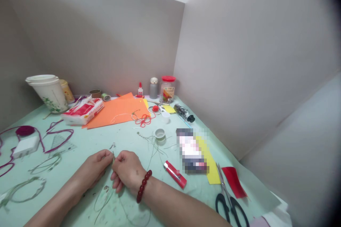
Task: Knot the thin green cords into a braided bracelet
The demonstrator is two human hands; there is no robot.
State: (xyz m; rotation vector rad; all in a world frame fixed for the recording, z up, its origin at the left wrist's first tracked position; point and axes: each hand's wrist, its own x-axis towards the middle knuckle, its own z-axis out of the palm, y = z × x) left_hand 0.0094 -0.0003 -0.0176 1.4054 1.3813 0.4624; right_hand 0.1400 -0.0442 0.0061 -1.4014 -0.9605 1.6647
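Pinching thin green cord (109, 192) toward the table's (101, 138) near edge, the left hand (98, 163) and right hand (129, 168) almost touch, and I'd worry its loose strands could tangle if drawn unevenly.

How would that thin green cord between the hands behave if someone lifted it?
The cord would probably flop, since its loose strands curve below the right hand. It's likely very light, being thread-thin. It might tangle, as its strands overlap.
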